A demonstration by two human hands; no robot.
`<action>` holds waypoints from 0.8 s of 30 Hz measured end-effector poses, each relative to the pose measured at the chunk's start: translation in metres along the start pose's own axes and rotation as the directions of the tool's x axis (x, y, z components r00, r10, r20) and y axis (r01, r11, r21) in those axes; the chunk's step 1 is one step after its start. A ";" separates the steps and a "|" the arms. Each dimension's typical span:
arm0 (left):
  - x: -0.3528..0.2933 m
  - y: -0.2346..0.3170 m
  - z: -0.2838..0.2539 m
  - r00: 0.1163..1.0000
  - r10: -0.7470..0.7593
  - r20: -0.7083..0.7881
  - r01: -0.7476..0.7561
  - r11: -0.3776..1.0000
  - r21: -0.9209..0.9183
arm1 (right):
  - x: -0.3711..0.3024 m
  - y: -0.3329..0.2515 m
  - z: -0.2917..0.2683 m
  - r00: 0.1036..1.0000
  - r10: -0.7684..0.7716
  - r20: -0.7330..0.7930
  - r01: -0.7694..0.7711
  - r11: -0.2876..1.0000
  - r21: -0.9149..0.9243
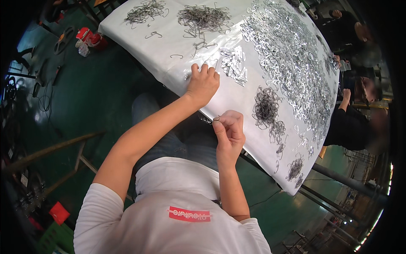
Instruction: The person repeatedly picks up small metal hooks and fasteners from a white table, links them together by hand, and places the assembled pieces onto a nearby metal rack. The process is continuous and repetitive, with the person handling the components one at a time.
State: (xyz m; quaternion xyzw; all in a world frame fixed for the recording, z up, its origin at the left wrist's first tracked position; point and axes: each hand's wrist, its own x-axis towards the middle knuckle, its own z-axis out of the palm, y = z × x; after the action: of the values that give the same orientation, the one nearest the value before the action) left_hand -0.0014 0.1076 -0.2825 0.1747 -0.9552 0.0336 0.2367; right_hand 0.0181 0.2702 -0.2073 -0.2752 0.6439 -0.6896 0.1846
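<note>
Over the near edge of the white-covered table (249, 101), my left hand (204, 86) is curled palm down, its fingertips bent under and hidden. A thin wire hook shows beside its fingers, and I cannot see whether they grip it. Lower and to the right, my right hand (230, 131) pinches a small dark wire hook (216, 119) between thumb and forefinger at the table's edge. Just right of my left hand lies a small heap of shiny, narrow metal pieces (234, 64). A loose bent wire (176, 56) rests to its left.
Tangled dark wire hooks form piles at the far side (204, 17) and at the right (266, 106). A broad spread of shiny metal hooks (292, 55) covers the table's right part. Other people sit along the right edge. Red containers (91, 38) stand at the left.
</note>
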 end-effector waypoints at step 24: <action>-0.043 -0.023 -0.120 0.809 -0.251 0.532 0.559 0.045 -0.828 | 0.006 0.014 0.008 0.998 -0.046 0.032 0.052 0.978 -0.202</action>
State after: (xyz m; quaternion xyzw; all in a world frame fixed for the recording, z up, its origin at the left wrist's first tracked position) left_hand 0.0954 0.1172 -0.1965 0.2511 -0.6810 -0.6662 0.1716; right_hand 0.0166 0.2590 -0.2203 -0.3177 0.7012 -0.6210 0.1473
